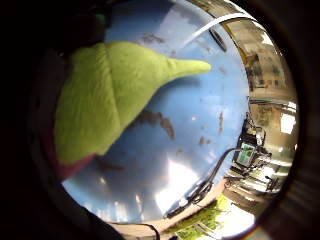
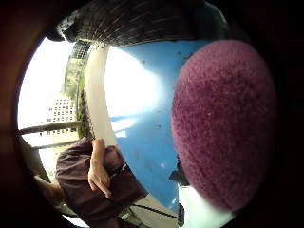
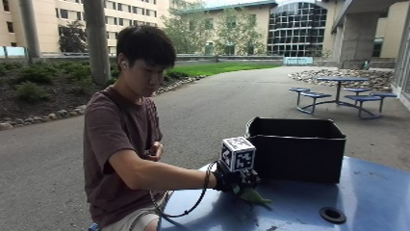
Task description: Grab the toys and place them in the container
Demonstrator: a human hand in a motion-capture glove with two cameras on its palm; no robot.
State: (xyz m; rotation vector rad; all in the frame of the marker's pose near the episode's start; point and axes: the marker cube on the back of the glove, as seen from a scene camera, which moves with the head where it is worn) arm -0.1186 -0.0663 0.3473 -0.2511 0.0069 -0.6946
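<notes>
In the outside view my gloved right hand (image 3: 236,180) sits low over the blue table (image 3: 359,192), gripping a plush toy whose green leaf (image 3: 254,196) sticks out below the fingers. The black container (image 3: 296,148) stands open just behind and to the right of the hand. The green leaf (image 1: 115,95) fills much of the little finger side view, close to the palm, with the table (image 1: 190,130) beneath. The toy's dark purple fuzzy body (image 2: 223,123) fills the thumb side view. The fingers themselves are mostly hidden by the glove.
A round black hole (image 3: 332,214) lies in the table near its front right. The person sits at the table's left edge, bare left hand (image 3: 154,150) held at the chest. Picnic tables (image 3: 339,94) stand far behind on the pavement.
</notes>
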